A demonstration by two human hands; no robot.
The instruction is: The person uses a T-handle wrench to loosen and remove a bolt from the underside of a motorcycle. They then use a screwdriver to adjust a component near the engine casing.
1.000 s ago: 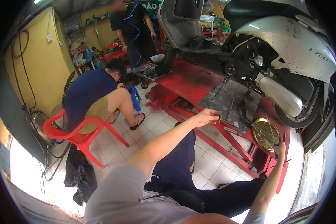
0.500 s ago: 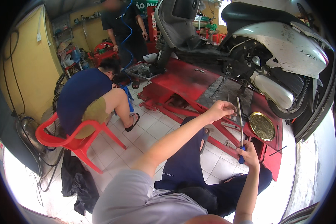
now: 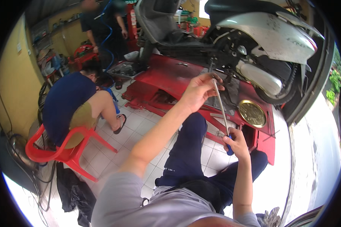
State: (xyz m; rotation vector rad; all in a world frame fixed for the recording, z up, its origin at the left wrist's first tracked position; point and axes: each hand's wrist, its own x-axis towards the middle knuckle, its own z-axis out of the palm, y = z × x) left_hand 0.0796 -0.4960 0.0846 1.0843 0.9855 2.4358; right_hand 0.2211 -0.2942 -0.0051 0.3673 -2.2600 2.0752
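A long-shafted screwdriver (image 3: 221, 106) with a blue handle is gripped in my right hand (image 3: 237, 143), its shaft slanting up and leftward. At the upper end of that shaft is my left hand (image 3: 201, 90), thumb and fingers pinched together around the tip. Something small and dark seems to be between those fingers, too small to name. Beyond my hands a silver scooter (image 3: 272, 38) stands on a red lift platform (image 3: 166, 73). On the platform, to the right of the tool, lies a round gold-coloured tray (image 3: 240, 109).
To the left a person in dark blue (image 3: 66, 106) sits bent forward on a red plastic chair (image 3: 53, 154). Another person in dark clothes (image 3: 93, 28) stands at the back beside a hanging blue hose (image 3: 111, 56). A black cloth (image 3: 74, 193) lies on the tiled floor.
My left fingers have come onto the screwdriver's tip, which stood apart from them before. The shaft now leans further left. My view has shifted, moving the whole scene left and up.
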